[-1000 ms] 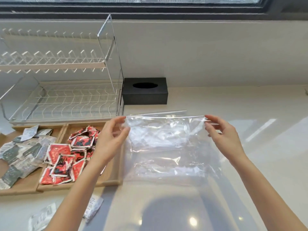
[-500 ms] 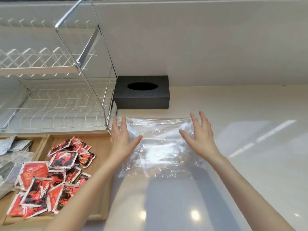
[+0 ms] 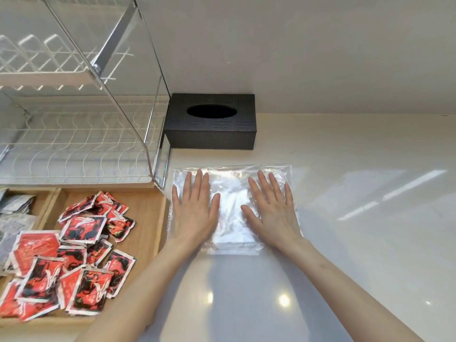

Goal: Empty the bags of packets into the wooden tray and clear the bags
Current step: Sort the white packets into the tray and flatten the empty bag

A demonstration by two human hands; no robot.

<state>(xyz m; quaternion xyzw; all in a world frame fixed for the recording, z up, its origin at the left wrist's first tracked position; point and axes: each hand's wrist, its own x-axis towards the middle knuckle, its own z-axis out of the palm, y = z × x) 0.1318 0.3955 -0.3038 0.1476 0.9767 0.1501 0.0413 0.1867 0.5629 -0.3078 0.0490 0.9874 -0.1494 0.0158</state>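
Both hands lie flat, palms down and fingers spread, on an empty clear bag (image 3: pixel 232 213) spread on the counter (image 3: pixel 357 218); neither hand grips anything, they only press on the plastic. The left hand (image 3: pixel 195 213) covers the bag's nine o'clock side, the right hand (image 3: pixel 271 213) its three o'clock side, with a strip of bare plastic between them. The bag sits just beside the tray (image 3: pixel 150 213), at its three o'clock edge, and at six o'clock from the black box (image 3: pixel 212 127) against the wall. The tray's right compartment holds a loose heap of red packets (image 3: pixel 74 255), and its left compartment, at nine o'clock and mostly cut off by the frame edge, holds grey packets (image 3: pixel 14 208). A wire rack (image 3: pixel 81 144) stands at twelve o'clock from the tray. Judging by this, the emptying looks done for at least this bag, since nothing shows inside it, and the work now seems to be flattening it for clearing. Taking the bag off the counter is left; whether other bags wait out of view I cannot tell
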